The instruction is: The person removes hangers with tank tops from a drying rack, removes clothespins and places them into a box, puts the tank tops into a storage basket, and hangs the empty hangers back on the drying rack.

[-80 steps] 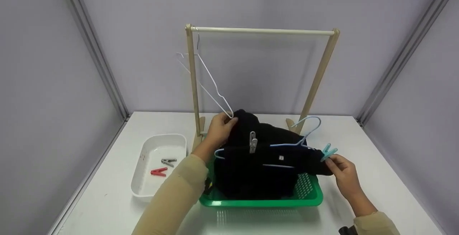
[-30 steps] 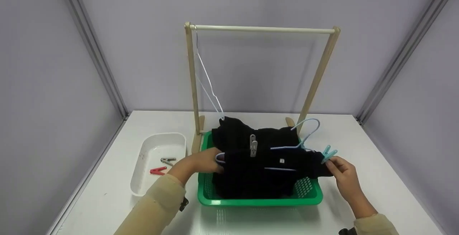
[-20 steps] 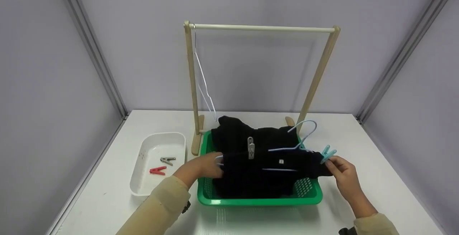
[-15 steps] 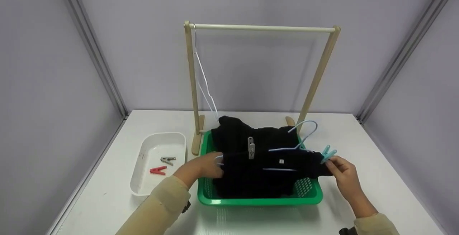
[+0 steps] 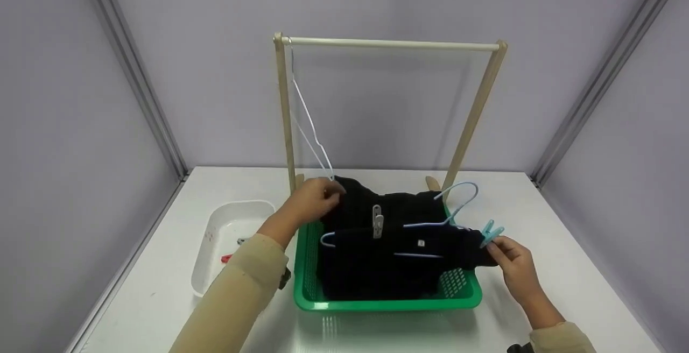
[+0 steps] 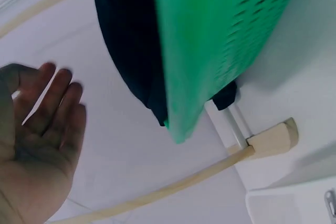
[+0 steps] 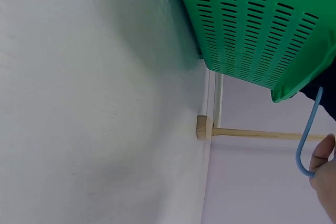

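A black garment [image 5: 377, 267] with a small white tag lies over the green basket [image 5: 398, 305], a light blue hanger [image 5: 462, 205] running through its near part. A grey clothespin [image 5: 378, 221] is clipped on it near the middle, and a turquoise clothespin [image 5: 491, 233] at its right end. My right hand [image 5: 517, 269] pinches the cloth just below the turquoise clothespin. My left hand [image 5: 309, 202] is over the basket's back left corner, beside the raised black cloth; in the left wrist view the hand [image 6: 42, 135] holds nothing, its fingers loosely bent.
A wooden rack with a white rod [image 5: 387, 43] stands behind the basket. From the rod's left end hangs a white wire hanger [image 5: 312, 124], its low corner near my left hand. A white tray [image 5: 207, 256] with a red and a grey clothespin sits left, partly behind my sleeve.
My left hand has left the blue hanger's left end and moved up and back toward the white hanger's low corner. That hanger has swung slightly. My right hand keeps its hold.
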`<state>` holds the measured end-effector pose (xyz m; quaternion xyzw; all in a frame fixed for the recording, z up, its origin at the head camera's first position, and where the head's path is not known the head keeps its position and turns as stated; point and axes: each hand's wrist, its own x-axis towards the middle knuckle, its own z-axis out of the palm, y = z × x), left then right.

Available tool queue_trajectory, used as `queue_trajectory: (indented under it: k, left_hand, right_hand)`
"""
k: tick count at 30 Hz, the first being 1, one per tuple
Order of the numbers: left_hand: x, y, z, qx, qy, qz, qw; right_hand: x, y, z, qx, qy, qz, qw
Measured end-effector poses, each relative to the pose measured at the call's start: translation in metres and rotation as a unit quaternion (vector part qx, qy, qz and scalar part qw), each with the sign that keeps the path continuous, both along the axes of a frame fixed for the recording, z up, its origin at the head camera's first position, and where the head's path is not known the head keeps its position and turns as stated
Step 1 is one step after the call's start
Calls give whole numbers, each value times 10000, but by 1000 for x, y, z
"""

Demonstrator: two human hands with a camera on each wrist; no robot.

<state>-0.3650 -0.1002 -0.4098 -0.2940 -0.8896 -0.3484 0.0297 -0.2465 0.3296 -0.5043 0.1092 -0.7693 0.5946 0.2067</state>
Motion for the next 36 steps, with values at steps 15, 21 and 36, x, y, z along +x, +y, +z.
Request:
queue_trajectory:
  k: [15,21,36]
  left_hand:
    - [-13,19,-7,435,730,753,9935]
    - [-17,30,-7,297,254,871,9954]
    - [-30,40,-39,-850,-741,858,9899]
  right_hand:
    - [1,2,1,12,-35,-63,10000]
    - [1,3,0,-26,48,5,10000]
    - [1,0,-4,-73,19,115,9999]
